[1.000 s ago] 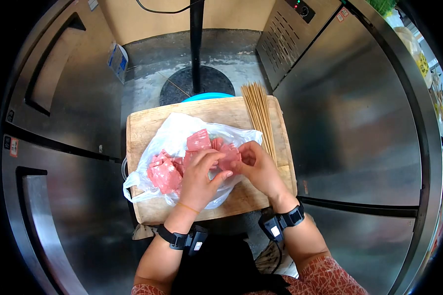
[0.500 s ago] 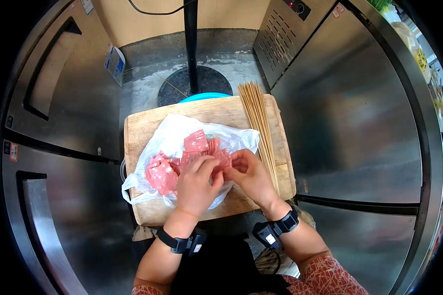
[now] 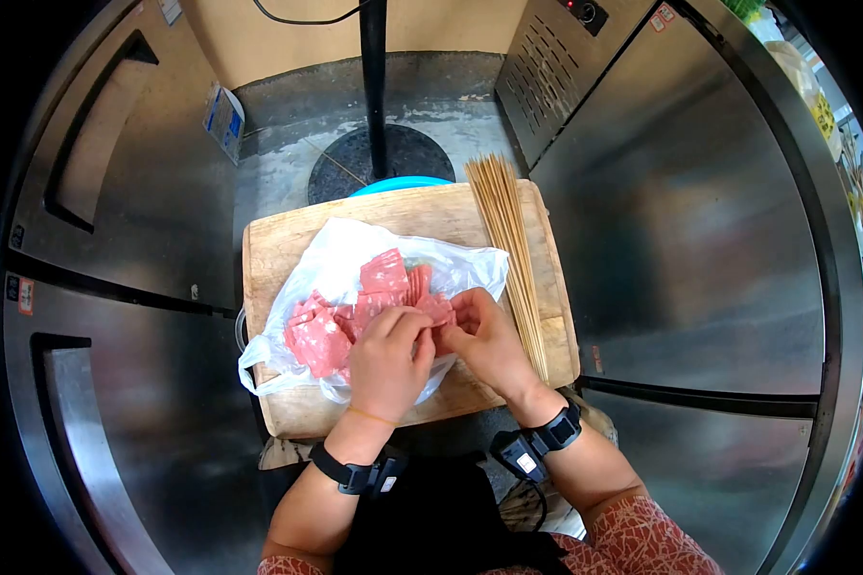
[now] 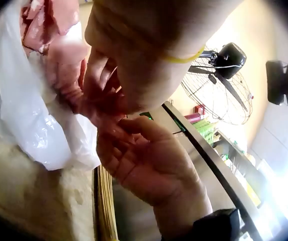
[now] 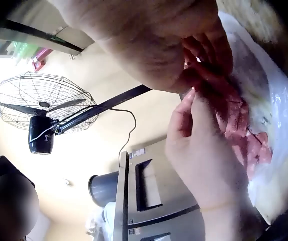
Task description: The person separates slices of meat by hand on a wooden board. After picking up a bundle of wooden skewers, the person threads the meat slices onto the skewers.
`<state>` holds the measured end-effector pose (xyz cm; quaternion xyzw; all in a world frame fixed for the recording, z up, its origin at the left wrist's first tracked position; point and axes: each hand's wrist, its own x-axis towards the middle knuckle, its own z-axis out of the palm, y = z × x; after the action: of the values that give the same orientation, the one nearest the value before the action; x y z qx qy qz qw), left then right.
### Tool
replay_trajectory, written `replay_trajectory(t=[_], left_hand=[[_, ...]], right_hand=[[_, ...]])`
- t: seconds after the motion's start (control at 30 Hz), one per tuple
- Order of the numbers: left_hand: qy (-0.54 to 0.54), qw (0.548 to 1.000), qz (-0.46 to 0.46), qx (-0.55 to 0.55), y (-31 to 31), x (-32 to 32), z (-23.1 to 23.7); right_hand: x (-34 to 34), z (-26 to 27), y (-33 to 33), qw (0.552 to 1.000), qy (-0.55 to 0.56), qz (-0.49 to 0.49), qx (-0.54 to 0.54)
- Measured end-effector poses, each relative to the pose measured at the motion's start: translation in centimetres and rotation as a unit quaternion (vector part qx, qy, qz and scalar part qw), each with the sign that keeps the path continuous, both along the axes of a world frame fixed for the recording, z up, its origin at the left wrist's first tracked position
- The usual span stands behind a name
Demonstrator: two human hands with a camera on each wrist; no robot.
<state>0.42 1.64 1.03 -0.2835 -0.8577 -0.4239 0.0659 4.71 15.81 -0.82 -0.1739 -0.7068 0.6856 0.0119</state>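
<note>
Thin pink meat slices (image 3: 318, 341) lie in piles on a white plastic bag (image 3: 340, 251), spread over a wooden board (image 3: 278, 243). Over the near side of the piles, my left hand (image 3: 385, 362) pinches a slice between thumb and fingers. Close on its right, my right hand (image 3: 494, 347) holds the same slice (image 3: 436, 309) by its other side, fingers curled. In the left wrist view the slice (image 4: 104, 120) stretches between both hands; the fingertips nearly meet. The right wrist view shows the left hand (image 5: 204, 145) from its back, with fingertips partly hidden.
A bundle of thin wooden sticks (image 3: 510, 259) lies along the board's right side. Steel cabinets (image 3: 690, 230) stand on both sides. Behind the board are a black pole (image 3: 373, 96) on a round base and a blue rim (image 3: 403, 184). A fan (image 5: 41, 108) shows in the wrist views.
Both hands have shifted slightly left and closer together since a second ago. The left thumb and fingers, spread apart earlier, have drawn together at the slice.
</note>
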Motion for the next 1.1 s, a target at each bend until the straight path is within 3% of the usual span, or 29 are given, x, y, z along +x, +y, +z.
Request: replay_trajectory(t=[0.13, 0.27, 0.37, 0.47, 0.57, 0.87, 1.1], left_hand=[[-0.039, 0.999, -0.007, 0.028, -0.2, -0.2, -0.5], [0.003, 0.999, -0.030, 0.019, -0.1, -0.4, 0.7], [-0.111, 0.987, 0.035, 0.114, -0.2, -0.7, -0.8], [-0.237, 0.961, -0.002, 0.138, -1.0, -0.9, -1.3], [-0.181, 0.979, 0.012, 0.092, -1.0, -0.8, -1.6], [-0.175, 0.981, 0.019, 0.087, -0.7, -0.8, -0.9], [-0.336, 0.916, -0.007, 0.217, -1.1, -1.1, -1.9]], right_hand=[[0.1, 0.8, 0.1, 0.998, -0.001, 0.016, 0.061], [0.1, 0.4, 0.1, 1.000, 0.011, -0.003, 0.016], [0.0, 1.0, 0.3, 1.000, 0.012, 0.002, -0.027], [0.0, 0.8, 0.3, 0.999, 0.003, 0.011, -0.044], [0.0, 1.6, 0.2, 0.999, -0.013, 0.018, -0.045], [0.0, 1.2, -0.3, 0.997, 0.050, 0.005, 0.057], [-0.1, 0.9, -0.4, 0.999, 0.047, 0.007, -0.012]])
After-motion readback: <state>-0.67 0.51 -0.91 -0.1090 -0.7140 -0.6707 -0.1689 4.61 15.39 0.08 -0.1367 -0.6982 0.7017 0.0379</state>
